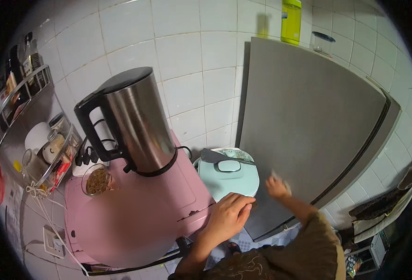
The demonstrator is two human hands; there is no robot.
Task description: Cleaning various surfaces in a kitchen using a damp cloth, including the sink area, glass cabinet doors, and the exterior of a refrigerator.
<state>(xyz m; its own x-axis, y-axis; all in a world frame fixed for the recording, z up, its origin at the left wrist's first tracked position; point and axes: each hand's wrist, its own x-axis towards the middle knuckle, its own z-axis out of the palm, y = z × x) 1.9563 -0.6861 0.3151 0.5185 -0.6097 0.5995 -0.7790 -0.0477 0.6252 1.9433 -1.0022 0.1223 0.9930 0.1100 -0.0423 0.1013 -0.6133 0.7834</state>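
My right hand (278, 187) is beside the grey refrigerator door (307, 112), and seems to be closed around a small pale, cloth-like thing (285, 186). Blur hides its exact kind and whether it touches the door. In front of the mint-green rice cooker (206, 178) hovers my left hand (228, 217), fingers bent and thumb near the fingertips. A small dark brown bit (254, 205) shows past those fingertips; whether it is held cannot be made out. Across the cooker's lid lies a dark grey spatula (216, 157).
A steel kettle (143, 122) and a glass bowl of brown bits (97, 180) stand on a pink surface (188, 189), partly blurred. Wall racks (39, 71) hold bottles and jars at left. A yellow-green bottle (291, 22) and a clear container (322, 42) top the refrigerator.
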